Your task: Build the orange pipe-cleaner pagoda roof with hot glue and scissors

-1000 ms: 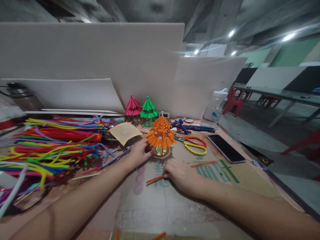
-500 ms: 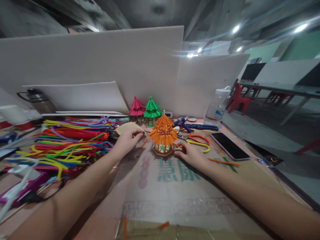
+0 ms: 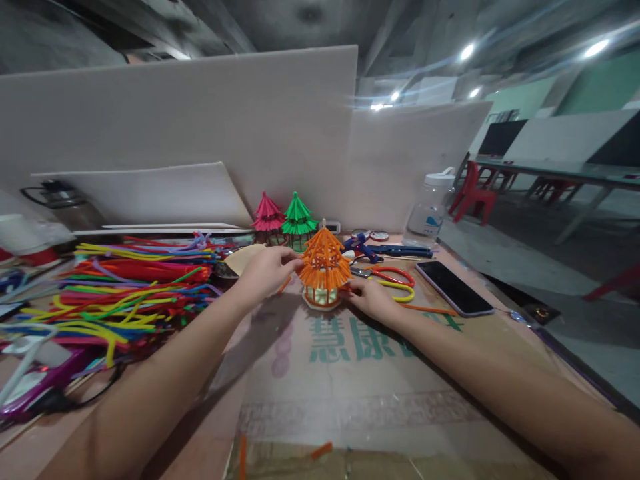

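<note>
An orange pavilion model point(image 3: 326, 263) with a tiered roof stands upright on the covered work surface. My left hand point(image 3: 273, 272) is at the left edge of its roof, thumb and fingers bent towards it. On the other side, my right hand point(image 3: 370, 298) has its fingertips at the lower right of the model, near the posts; whether they grip anything is too small to tell. Behind stand a pink model point(image 3: 269, 213) and a green model point(image 3: 299, 215) with similar roofs.
Colourful pipe cleaners point(image 3: 135, 287) are heaped at the left. Scissors point(image 3: 395, 280), a blue glue gun point(image 3: 364, 248), a phone point(image 3: 454, 288) and a clear bottle point(image 3: 429, 210) lie or stand at the right. Orange scraps point(image 3: 321, 451) lie in front.
My left hand has moved right, up to the orange roof. My right hand has shifted slightly towards the model's base. The whole view has shifted a little.
</note>
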